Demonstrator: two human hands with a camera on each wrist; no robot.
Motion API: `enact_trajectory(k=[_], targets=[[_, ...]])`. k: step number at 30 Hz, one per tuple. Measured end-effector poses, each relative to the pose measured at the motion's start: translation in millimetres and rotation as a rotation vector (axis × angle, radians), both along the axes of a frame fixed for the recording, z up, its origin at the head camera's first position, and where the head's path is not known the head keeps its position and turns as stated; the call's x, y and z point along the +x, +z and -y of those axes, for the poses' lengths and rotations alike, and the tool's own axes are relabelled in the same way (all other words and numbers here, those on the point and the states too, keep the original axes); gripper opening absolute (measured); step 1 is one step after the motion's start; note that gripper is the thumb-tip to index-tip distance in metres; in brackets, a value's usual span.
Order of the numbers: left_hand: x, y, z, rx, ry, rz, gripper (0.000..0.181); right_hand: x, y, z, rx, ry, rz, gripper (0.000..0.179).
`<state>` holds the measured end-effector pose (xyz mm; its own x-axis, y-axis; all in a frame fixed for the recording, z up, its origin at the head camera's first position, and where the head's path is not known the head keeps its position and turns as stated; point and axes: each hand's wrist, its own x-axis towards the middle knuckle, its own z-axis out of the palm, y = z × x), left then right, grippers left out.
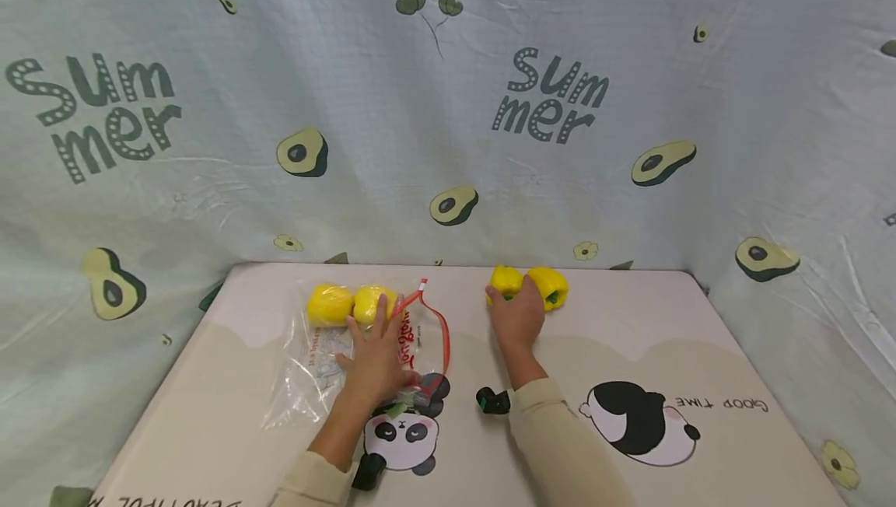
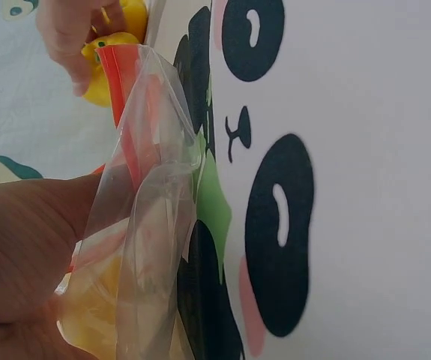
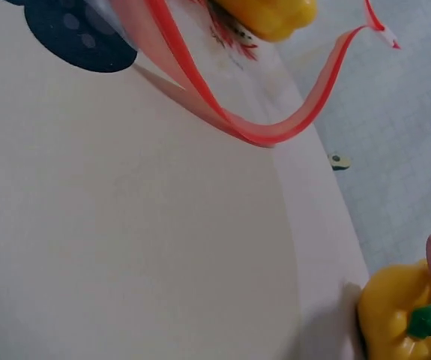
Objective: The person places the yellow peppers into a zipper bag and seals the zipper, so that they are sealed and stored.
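Observation:
A clear zip bag [image 1: 294, 382] with a red zip edge lies on the table's left half, its mouth facing right. Inside it are two yellow bell peppers [image 1: 330, 305]. My left hand [image 1: 374, 359] rests on the bag with fingers spread, its thumb by the mouth; in the left wrist view the clear film [image 2: 155, 225] stands up beside that hand. At the table's back, my right hand [image 1: 518, 319] grips a yellow bell pepper [image 1: 505, 280] between thumb and fingers. Its green stem shows in the right wrist view. Another yellow bell pepper [image 1: 549, 288] sits right beside it.
The pale table mat [image 1: 595, 351] carries printed cartoon animals and lettering. A white cloth [image 1: 378, 103] with avocado prints hangs behind the table and along its sides. The red zip edge [image 1: 446, 336] bulges out to the right, between my hands.

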<state>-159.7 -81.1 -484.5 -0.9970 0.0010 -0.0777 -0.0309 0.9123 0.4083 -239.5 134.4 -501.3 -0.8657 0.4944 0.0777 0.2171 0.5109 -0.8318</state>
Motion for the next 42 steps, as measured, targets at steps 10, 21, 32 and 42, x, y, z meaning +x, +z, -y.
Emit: enact_trajectory(k=[10,21,32,42], targets=[[1.1,1.4,0.0,0.005,-0.008,-0.001,0.122,1.2,0.5,1.1,-0.078,-0.026,-0.036,0.066],[-2.0,2.0,0.5,0.024,-0.005,0.011,0.127,13.4,12.1,-4.2,-0.147,0.066,0.009,0.067],[-4.7,2.7,-2.7,0.013,0.008,0.048,0.132,23.5,15.3,-7.7,-0.141,0.151,-0.002,0.065],[-3.9,4.4,-2.9,0.037,0.000,0.051,0.131,33.6,17.3,-9.5,-0.203,0.217,0.029,0.063]])
